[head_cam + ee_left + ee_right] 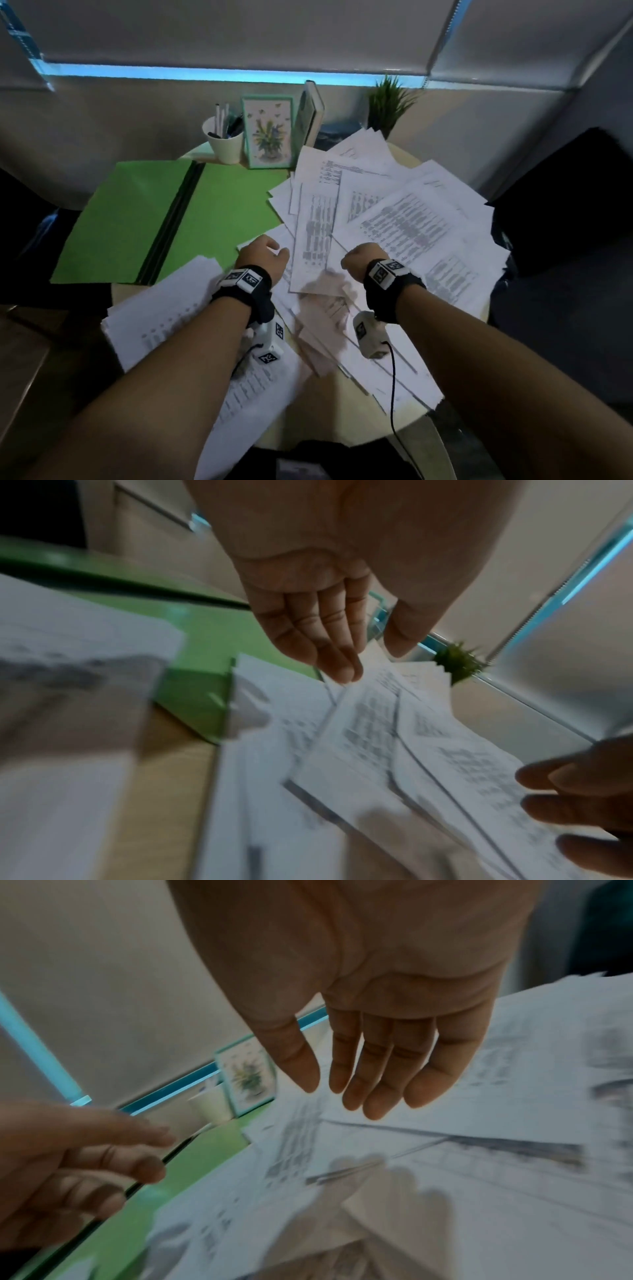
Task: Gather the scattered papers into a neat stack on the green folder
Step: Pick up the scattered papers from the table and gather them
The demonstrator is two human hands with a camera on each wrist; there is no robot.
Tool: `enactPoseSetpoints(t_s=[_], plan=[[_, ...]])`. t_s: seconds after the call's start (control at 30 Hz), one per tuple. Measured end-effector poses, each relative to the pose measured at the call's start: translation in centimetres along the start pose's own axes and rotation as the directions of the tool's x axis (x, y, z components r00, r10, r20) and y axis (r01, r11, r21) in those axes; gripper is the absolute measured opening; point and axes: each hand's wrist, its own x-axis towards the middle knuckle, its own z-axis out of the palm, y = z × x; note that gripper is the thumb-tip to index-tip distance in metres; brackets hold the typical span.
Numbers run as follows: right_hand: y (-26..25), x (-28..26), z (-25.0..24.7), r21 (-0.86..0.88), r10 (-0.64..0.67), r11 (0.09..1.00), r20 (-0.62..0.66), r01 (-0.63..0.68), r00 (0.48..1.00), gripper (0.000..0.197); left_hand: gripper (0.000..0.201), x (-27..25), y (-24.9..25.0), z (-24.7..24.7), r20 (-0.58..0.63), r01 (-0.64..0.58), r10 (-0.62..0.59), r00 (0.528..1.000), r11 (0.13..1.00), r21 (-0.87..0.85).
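At the far left the green folder [130, 219] lies open and flat on the round surface [346, 407], its dark spine running diagonally and its left flap overhanging the surface's rim; both green halves are mostly bare. A separate sheaf of papers [164, 322] sits at the near left under the left forearm, one corner just over the folder's near edge. The left hand [262, 255] hovers above the folder's right border where the first loose sheets overlap it; in the left wrist view its fingers [329, 642] are straight and together, released and holding nothing. Just beside it the right hand [363, 260] hangs over the fanned scattered papers [404, 219], its fingers [383, 1074] likewise extended and relaxed, grasping nothing. These sheets spread rightward to the surface's right rim, some jutting past it. At the back stand a white pen cup [224, 138], a framed flower picture [269, 132] and a small plant [388, 102].
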Motion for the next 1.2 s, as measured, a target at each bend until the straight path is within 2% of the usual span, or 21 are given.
enactPoseSetpoints(t_s=[0.07,0.13,0.23,0.37,0.4,0.5,0.53,0.63,0.73,0.77,0.83,0.93,1.07,1.13,1.2], plan=[[2.6,0.6,-2.0,0.066,0.065,0.996,-0.019,-0.063,0.998,0.038,0.034,0.2,2.0,1.9,0.088,0.003,-0.004,0.996,1.000,0.009],[5.4,1.0,-3.8,0.086,0.117,0.990,-0.050,-0.112,0.992,0.028,0.038,0.3,3.5,3.9,0.153,0.005,-0.009,0.988,1.000,0.026],[10.1,1.4,-6.3,0.142,0.238,0.965,-0.128,-0.220,0.963,0.015,0.038,0.2,5.0,6.6,0.171,0.006,-0.017,0.985,0.998,0.063],[15.7,1.5,-8.6,0.222,0.392,0.905,-0.104,-0.363,0.914,0.013,0.045,0.1,6.5,10.0,0.207,-0.023,-0.006,0.978,0.991,0.135],[16.3,1.5,-9.1,0.234,0.429,0.888,-0.109,-0.396,0.897,0.018,0.049,0.1,6.9,10.8,0.202,-0.029,0.000,0.979,0.989,0.144],[18.3,1.6,-10.0,0.215,0.536,0.841,-0.214,-0.496,0.817,0.053,0.064,-0.1,8.0,12.9,0.178,-0.053,0.018,0.984,0.979,0.197],[19.0,1.3,-10.0,0.172,0.542,0.840,-0.221,-0.515,0.811,0.059,0.069,-0.3,8.2,13.6,0.186,-0.069,0.026,0.982,0.972,0.225],[20.7,1.6,-9.7,0.069,0.486,0.873,-0.056,-0.482,0.872,0.055,0.075,-0.9,8.4,15.4,0.241,-0.123,0.044,0.970,0.938,0.323],[20.9,1.2,-10.0,0.080,0.421,0.905,-0.014,-0.418,0.907,0.043,0.068,-1.4,8.1,16.1,0.246,-0.162,0.066,0.967,0.905,0.393],[20.7,0.8,-10.3,0.014,0.393,0.920,-0.012,-0.392,0.920,0.035,0.067,-1.6,8.0,16.3,0.241,-0.167,0.071,0.968,0.898,0.407],[19.9,-0.2,-11.3,-0.023,0.392,0.920,-0.012,-0.392,0.920,0.021,0.068,-1.8,8.1,16.3,0.235,-0.161,0.065,0.970,0.895,0.415],[19.9,-0.5,-11.3,0.054,0.407,0.912,-0.006,-0.406,0.913,0.022,0.068,-1.9,8.2,16.5,0.228,-0.135,0.043,0.973,0.905,0.403],[20.2,-0.6,-11.4,0.065,0.372,0.927,-0.017,-0.370,0.928,0.004,0.064,-2.2,8.8,16.6,0.216,-0.118,0.027,0.976,0.900,0.421],[20.9,-0.1,-11.5,0.065,0.365,0.930,-0.019,-0.363,0.931,0.003,0.063,-2.3,9.1,16.6,0.215,-0.107,0.013,0.976,0.895,0.433],[21.3,0.4,-11.4,0.187,0.379,0.910,-0.019,-0.369,0.925,0.018,0.061,-2.4,9.4,16.6,0.223,-0.100,-0.003,0.975,0.888,0.448]])
